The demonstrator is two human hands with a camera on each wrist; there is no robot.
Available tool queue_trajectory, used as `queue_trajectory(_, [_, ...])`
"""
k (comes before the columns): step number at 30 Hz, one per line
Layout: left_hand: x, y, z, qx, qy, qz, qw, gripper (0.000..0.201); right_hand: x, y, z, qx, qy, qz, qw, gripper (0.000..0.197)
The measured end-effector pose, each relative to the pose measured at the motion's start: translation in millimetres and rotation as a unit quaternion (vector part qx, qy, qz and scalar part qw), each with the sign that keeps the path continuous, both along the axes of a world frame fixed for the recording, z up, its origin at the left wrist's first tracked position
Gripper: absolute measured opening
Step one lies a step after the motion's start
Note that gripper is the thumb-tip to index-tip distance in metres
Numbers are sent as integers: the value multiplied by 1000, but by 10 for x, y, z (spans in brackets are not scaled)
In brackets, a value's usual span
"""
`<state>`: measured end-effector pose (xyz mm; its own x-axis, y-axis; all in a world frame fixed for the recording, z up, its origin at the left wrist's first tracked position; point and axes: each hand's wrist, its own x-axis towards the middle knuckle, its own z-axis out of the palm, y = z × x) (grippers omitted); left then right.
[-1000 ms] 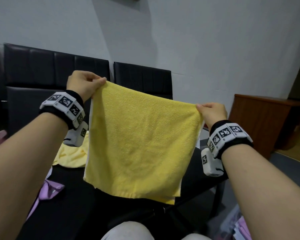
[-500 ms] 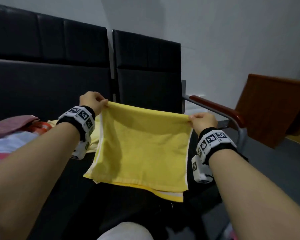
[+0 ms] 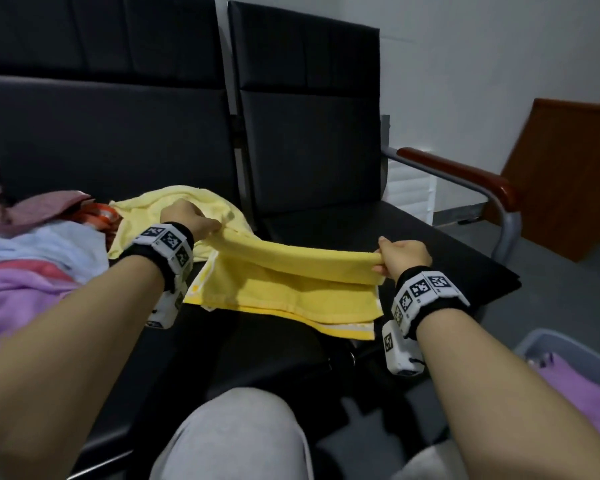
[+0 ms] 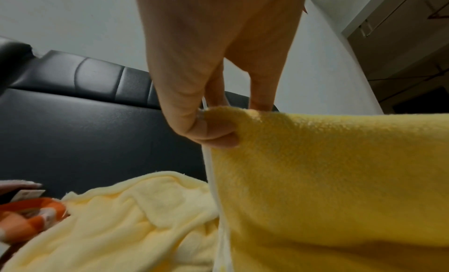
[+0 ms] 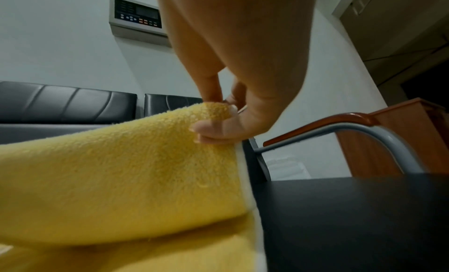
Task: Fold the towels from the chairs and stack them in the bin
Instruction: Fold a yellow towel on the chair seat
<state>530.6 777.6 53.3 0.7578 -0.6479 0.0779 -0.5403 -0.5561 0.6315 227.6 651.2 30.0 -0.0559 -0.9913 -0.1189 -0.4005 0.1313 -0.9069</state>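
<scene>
The yellow towel (image 3: 291,289) was nubby terry cloth with a smoother white woven edge band. The paler yellow towel (image 4: 136,218) behind it looked softer and fleecy. The chair seat (image 3: 430,251) and backrest (image 3: 309,98) were smooth black leatherette with a dull sheen. The armrest (image 3: 458,171) was glossy reddish wood on matt grey metal tubing (image 5: 388,139).

No readable text found in any view, black-and-white square code markers (image 3: 169,239) seen on both wristbands, no letters or numbers made out, wall panel (image 5: 138,16) display and buttons too small to be read
</scene>
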Motion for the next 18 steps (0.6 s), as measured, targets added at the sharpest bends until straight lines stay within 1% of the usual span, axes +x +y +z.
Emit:
queue_trajectory(5, [-103, 151, -164, 63, -29, 25, 997, 21, -77, 120, -204, 43, 39, 15, 998, 30])
queue_trajectory(7, [-122, 188, -218, 80, -17, 29, 996, 22, -91, 138, -305, 45, 41, 20, 998, 34])
queue_trajectory(10, [-169, 219, -262, 95, -8, 24, 995, 24, -105, 155, -458, 49, 26, 25, 998, 37])
queue_trajectory(14, [-320, 114, -276, 92, -10, -4, 996, 25, -95, 158, -520, 56, 24, 19, 998, 32])
queue_trajectory(18, [-640, -65, -288, 79, -6, -56, 995, 26, -103, 187, -470, 59, 107, 46, 991, 27])
